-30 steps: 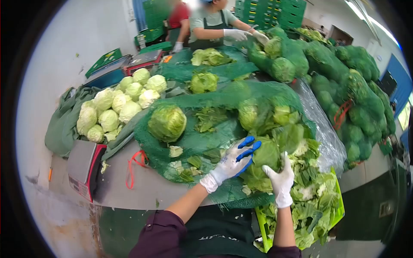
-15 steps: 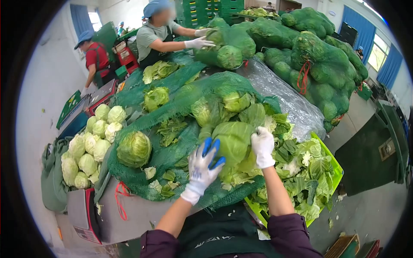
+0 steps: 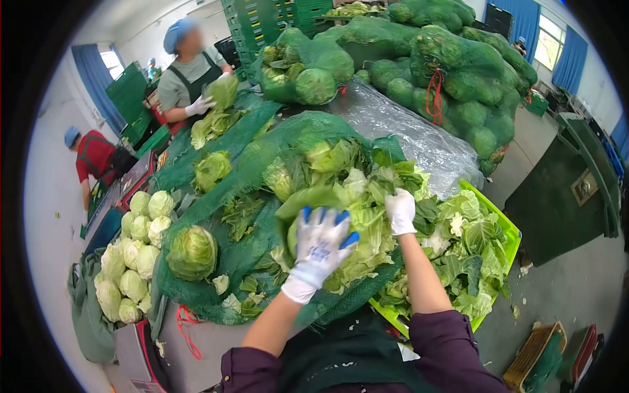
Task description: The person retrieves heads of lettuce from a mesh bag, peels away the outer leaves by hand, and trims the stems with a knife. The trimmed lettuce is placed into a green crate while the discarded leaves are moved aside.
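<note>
My left hand (image 3: 322, 237), in a white glove with blue fingertips, lies with spread fingers on a green cabbage (image 3: 288, 219). The hand hides much of that head, and a broad outer leaf stands up at its far side. To the right, my right hand (image 3: 401, 211), in a white glove, has its fingers curled closed at a cabbage leaf (image 3: 379, 188). Pale loose leaves (image 3: 367, 232) lie between my hands. Beneath is a green mesh sack (image 3: 246, 154) spread over the table, and a whole cabbage (image 3: 191, 253) sits on it at left.
A bright green crate (image 3: 513, 239) heaped with leaves stands at my right. Trimmed cabbages (image 3: 134, 262) are piled at left. Full mesh sacks (image 3: 458, 92) and plastic sheeting (image 3: 393, 124) lie beyond. A co-worker (image 3: 190, 78) holds a cabbage across the table; a dark bin (image 3: 557, 196) stands right.
The cabbage under my left hand has turned and shifted left. My right hand has come away from it to the leaves at right. The co-worker has lifted a cabbage; the view has swung right.
</note>
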`<state>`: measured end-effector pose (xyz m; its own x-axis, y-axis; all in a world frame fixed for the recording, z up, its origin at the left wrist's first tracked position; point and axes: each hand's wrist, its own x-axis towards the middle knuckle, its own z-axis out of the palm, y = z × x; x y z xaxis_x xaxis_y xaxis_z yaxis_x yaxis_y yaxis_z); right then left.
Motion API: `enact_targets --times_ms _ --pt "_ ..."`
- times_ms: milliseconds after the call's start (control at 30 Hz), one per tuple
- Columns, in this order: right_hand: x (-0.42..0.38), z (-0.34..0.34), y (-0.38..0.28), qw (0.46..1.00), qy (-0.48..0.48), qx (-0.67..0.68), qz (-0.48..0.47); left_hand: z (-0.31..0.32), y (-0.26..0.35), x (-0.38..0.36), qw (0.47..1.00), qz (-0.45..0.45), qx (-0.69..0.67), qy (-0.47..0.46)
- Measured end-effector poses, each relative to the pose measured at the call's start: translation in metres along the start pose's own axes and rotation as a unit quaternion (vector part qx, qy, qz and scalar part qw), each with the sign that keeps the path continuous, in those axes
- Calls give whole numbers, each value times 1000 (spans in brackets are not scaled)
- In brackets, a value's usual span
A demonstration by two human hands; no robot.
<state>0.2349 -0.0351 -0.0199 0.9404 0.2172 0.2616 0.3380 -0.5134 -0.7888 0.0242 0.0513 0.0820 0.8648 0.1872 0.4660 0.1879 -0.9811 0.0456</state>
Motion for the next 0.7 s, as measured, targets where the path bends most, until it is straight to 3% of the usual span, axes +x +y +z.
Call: enact_targets --times_ms 33,167,233,267,300,333,367,400,433,500,700 --pt "3 0 22 996 -41 16 74 -5 -5 -6 999 -36 25 -12" --pt "-16 -22 56 989 -28 -121 78 -4 -66 -23 976 -195 -95 -10" --pt "-35 -44 12 993 5 -105 52 13 -96 -33 974 -171 -150 21" --pt "-46 -63 -21 997 -39 -30 67 16 -104 -36 961 -166 -221 22" --pt "-63 -65 -28 997 14 63 -42 16 -105 -38 961 -170 -216 18" --pt "-77 -71 -40 983 -45 153 -89 17 -103 -37 941 -218 -258 19" --pt "-91 -77 -54 952 -85 199 -214 18 -103 -37 916 -266 -300 20" --pt "-111 -79 -69 909 -172 332 -182 25 -109 -40 900 -280 -332 42" --pt "-127 -84 -79 934 -225 209 -181 23 -107 -41 901 -279 -330 39" --pt "-158 -68 -73 949 -298 1 -101 20 -98 -43 877 -391 -271 72" --pt "-163 -33 -57 941 -306 -44 -138 20 -55 -60 952 -242 -161 92"
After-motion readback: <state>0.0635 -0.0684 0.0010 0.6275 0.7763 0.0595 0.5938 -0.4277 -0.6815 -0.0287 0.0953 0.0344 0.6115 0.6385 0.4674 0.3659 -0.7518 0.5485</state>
